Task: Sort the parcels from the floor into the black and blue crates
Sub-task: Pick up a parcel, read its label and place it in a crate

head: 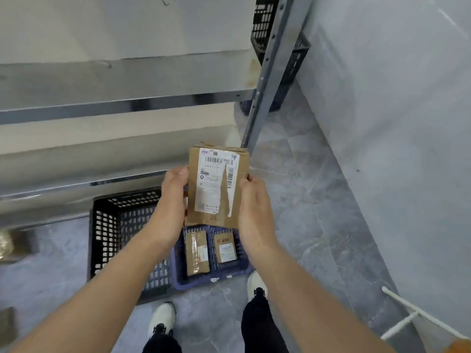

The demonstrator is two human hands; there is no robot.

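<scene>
While left hand (pixel 172 200) and right hand (pixel 254 207) clasp the parcel (pixel 217 188), blue crate (pixel 198 282) half hidden, label (pixel 207 174) blurred.

- held parcel (pixel 218 188) is showing brown card, white label (pixel 210 197) with black barcode stripes
- black crate (pixel 107 225) is showing a grid of holes
- blue crate (pixel 211 280) is reading violet-blue, same grid
- floor (pixel 305 225) is showing grey marble veining

The black crate (pixel 102 238) is open from above; the shelf edge (pixel 63 200) lies close over its far rim. In the blue crate (pixel 183 278) two small parcels (pixel 196 253) fill much of the bottom. The floor (pixel 305 225) right of the post (pixel 270 72) is free.
</scene>
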